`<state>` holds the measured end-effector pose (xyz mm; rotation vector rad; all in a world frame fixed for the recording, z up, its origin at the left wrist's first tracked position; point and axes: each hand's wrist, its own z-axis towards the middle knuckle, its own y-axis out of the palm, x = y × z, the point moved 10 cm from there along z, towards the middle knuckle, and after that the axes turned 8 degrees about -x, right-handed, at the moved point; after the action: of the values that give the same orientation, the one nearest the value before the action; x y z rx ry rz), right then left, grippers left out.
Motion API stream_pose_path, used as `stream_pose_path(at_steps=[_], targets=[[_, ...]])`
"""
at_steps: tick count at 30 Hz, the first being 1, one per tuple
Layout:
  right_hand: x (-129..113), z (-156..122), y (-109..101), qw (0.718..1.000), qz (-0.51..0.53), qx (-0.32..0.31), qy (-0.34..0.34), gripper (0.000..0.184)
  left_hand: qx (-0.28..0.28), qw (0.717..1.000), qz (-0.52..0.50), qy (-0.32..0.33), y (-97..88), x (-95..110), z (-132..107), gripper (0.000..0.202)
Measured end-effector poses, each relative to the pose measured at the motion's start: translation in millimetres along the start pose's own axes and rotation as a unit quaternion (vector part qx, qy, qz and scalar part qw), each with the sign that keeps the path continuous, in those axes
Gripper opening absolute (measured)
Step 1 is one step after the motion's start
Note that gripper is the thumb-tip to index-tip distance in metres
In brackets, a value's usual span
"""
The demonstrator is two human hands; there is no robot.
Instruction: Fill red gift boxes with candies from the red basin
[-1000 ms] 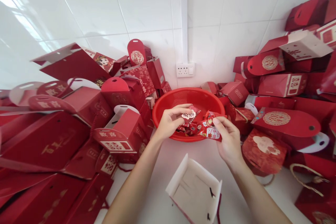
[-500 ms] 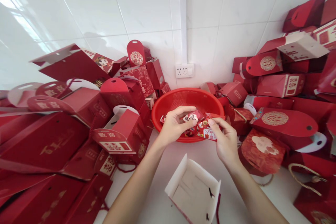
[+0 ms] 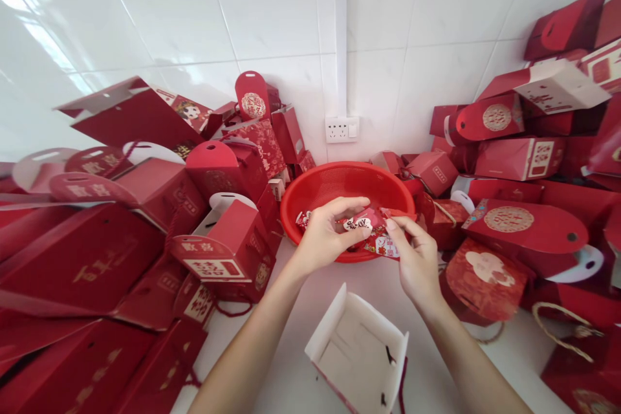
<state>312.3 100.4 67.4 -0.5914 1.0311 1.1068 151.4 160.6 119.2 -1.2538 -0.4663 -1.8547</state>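
Note:
My left hand (image 3: pixel 324 237) is closed on a red wrapped candy with a white label (image 3: pixel 359 221), held over the near rim of a round red plastic basket (image 3: pixel 339 184). My right hand (image 3: pixel 416 260) pinches another red candy packet (image 3: pixel 385 245) just to the right of it. More red candies lie in the basket under both hands. An open gift box (image 3: pixel 358 352) with a white inside and a red cord handle stands on the white counter right below my hands.
Piles of red gift boxes (image 3: pixel 160 207) fill the counter on the left, and more red gift boxes (image 3: pixel 519 200) are stacked on the right. A white tiled wall with a power socket (image 3: pixel 342 129) is behind the basket.
Both hands have drawn the candies slightly toward me, from inside the basket to its near rim. My left hand has closed more tightly on its candy.

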Motion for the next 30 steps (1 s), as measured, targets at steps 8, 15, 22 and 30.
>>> stream_pose_path(at_steps=[8,15,22,30], targets=[[5.6,-1.5,3.3,0.999,0.035,-0.011,0.014,0.033,0.017,0.999,0.046,0.014,0.6,2.2,-0.6,0.037],[3.8,0.0,0.8,1.000,0.014,-0.005,0.005,0.025,0.006,0.996,0.079,0.038,6.6,11.9,-1.4,0.035],[13.0,-0.4,0.0,0.997,0.071,-0.003,0.028,0.028,0.000,0.999,-0.018,-0.028,4.9,-3.1,-0.6,0.037],[16.6,0.0,1.6,0.997,0.066,-0.015,0.026,0.028,0.021,0.997,-0.064,-0.022,-0.4,-7.4,-0.4,0.037]])
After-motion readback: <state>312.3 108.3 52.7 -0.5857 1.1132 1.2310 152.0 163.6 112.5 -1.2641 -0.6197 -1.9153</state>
